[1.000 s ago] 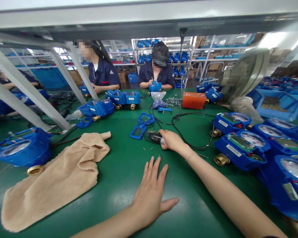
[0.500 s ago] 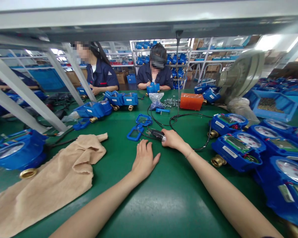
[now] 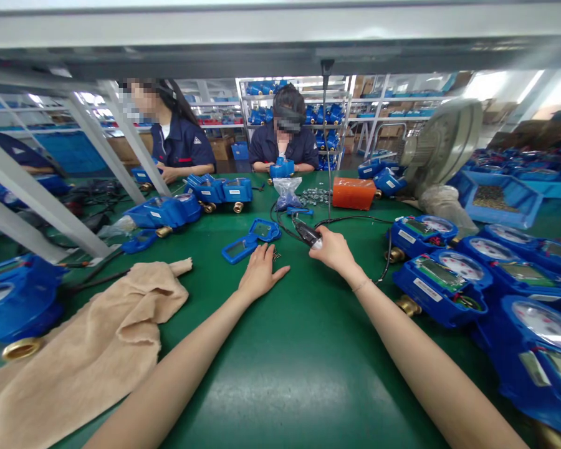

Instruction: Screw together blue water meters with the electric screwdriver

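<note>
My right hand [image 3: 333, 249] is wrapped round a black corded electric screwdriver [image 3: 307, 235], whose tip points away to the upper left above the table. Fingers spread, my left hand [image 3: 258, 274] rests on the green tabletop and appears to hold nothing. A small pile of screws [image 3: 276, 255] lies right beside its fingertips. Just beyond those fingers are two blue plastic covers with windows, one frame [image 3: 237, 249] at the left and another cover [image 3: 265, 230] touching it. A small blue part [image 3: 300, 211] lies farther back.
Blue meters with brass fittings [image 3: 442, 284] crowd the right side. A beige cloth [image 3: 121, 324] covers the left front. Farther back are a plastic bag [image 3: 287, 193], an orange block [image 3: 354, 193], a fan [image 3: 444, 140] and a blue bin [image 3: 498, 215]. Co-workers sit across the table.
My right hand has lifted the screwdriver away from the covers, slightly right and back. My left hand has slid to the covers and screws. The view has shifted a little.
</note>
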Available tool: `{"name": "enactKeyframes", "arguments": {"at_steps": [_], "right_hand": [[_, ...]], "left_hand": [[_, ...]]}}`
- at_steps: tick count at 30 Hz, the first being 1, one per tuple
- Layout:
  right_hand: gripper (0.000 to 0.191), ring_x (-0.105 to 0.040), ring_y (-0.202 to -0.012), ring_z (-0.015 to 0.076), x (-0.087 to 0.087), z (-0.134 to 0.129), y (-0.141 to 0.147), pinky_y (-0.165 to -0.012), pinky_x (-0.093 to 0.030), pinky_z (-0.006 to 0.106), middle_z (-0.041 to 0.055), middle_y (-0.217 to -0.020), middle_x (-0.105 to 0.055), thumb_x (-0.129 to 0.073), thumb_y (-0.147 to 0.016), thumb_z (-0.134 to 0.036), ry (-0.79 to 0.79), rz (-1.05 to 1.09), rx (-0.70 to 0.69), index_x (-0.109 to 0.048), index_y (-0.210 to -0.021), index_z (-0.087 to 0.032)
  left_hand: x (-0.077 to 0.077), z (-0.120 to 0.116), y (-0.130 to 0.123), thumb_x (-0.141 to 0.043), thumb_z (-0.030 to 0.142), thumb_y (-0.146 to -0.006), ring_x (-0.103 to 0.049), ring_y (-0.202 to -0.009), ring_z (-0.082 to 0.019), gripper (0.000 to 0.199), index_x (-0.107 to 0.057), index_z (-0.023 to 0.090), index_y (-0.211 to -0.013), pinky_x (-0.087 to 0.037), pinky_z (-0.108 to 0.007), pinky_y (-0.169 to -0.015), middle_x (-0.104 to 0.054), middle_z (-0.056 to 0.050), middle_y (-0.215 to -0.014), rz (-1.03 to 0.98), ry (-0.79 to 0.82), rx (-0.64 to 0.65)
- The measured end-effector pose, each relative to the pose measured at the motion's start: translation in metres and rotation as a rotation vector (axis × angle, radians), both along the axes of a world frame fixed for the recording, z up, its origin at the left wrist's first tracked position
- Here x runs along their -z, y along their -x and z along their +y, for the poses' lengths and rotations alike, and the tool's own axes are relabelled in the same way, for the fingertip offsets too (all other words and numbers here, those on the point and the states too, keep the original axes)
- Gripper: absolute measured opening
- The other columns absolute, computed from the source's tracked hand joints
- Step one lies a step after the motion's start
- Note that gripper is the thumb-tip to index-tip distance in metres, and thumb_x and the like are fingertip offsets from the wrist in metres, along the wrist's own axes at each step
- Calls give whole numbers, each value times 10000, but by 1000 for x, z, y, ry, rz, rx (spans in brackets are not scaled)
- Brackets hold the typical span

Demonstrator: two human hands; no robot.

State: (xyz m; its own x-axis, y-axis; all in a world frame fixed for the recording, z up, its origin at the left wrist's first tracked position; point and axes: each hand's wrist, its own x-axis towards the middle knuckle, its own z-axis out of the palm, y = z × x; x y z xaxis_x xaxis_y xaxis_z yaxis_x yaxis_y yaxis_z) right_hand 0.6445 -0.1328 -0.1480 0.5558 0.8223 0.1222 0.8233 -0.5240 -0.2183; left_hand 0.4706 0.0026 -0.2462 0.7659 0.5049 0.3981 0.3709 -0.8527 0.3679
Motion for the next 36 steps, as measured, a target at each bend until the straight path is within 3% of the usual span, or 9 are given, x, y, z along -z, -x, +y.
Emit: {"name": "enactKeyframes", "arguments": {"at_steps": [5,8,13,17,21,25,31,34,36], "right_hand": [[357,-644,-980,218,7,-2,-10,-841,-564,411,92,-1148,-624,-603,-954,-347,32,18,75,-558,-1251,-153],[342,-646,-962,211,12,-4,-8,-820,-570,397,90,-1139,-625,-604,-954,-345,77,26,99,-568,-1232,-150],[347,-646,-953,208,14,-5,3,-817,-572,398,93,-1143,-623,-592,-961,-346,125,-20,130,-559,-1248,-154],[342,-643,-963,210,17,-5,10,-825,-570,404,94,-1153,-618,-592,-961,-343,132,-76,114,-562,-1242,-152],[347,-638,-976,214,20,-5,16,-820,-572,400,100,-1190,-602,-596,-959,-333,122,-134,109,-555,-1253,-153],[346,-637,-974,212,22,-4,21,-808,-576,392,104,-1204,-594,-598,-958,-320,116,-194,124,-551,-1255,-150],[308,-642,-931,196,23,-3,24,-778,-578,369,92,-1149,-612,-592,-962,-318,119,-273,124,-570,-1215,-144],[280,-639,-902,185,24,-4,25,-759,-574,352,82,-1106,-619,-586,-965,-320,118,-309,124,-581,-1181,-141],[282,-630,-901,194,25,-5,27,-743,-563,349,87,-1093,-612,-590,-957,-329,108,-333,106,-580,-1165,-137]], "left_hand": [[-5,18,-24,-577,388,-941,-504,-1291,-287,393,-571,176,-1273,-406,-555,-1077,-550,-120,-1376,13,1,140],[-7,21,-29,-583,333,-945,-590,-1161,-248,299,-611,169,-1193,-487,-500,-998,-609,-100,-1272,2,11,132],[-13,24,-11,-580,341,-947,-640,-1028,-206,243,-639,164,-1102,-539,-436,-915,-653,-83,-1160,-28,43,44],[-14,26,15,-553,358,-962,-644,-1051,-211,269,-635,163,-1129,-525,-455,-947,-661,-87,-1169,-104,65,-69],[-5,14,33,-551,449,-946,-588,-1210,-269,458,-557,145,-1288,-474,-495,-1033,-602,-150,-1319,-108,71,-91],[5,6,21,-617,552,-866,-411,-1385,-345,716,-453,107,-1403,-397,-512,-1114,-425,-228,-1487,-75,47,-9],[-4,16,-24,-616,365,-919,-558,-1218,-279,401,-566,156,-1257,-495,-509,-992,-538,-131,-1371,-137,-20,94],[-14,21,-25,-602,331,-932,-600,-1126,-239,291,-612,162,-1169,-516,-472,-954,-605,-97,-1259,-207,-75,87],[-19,32,-14,-578,320,-947,-606,-1100,-225,259,-618,169,-1153,-512,-460,-953,-622,-86,-1217,-271,-106,4]]}}
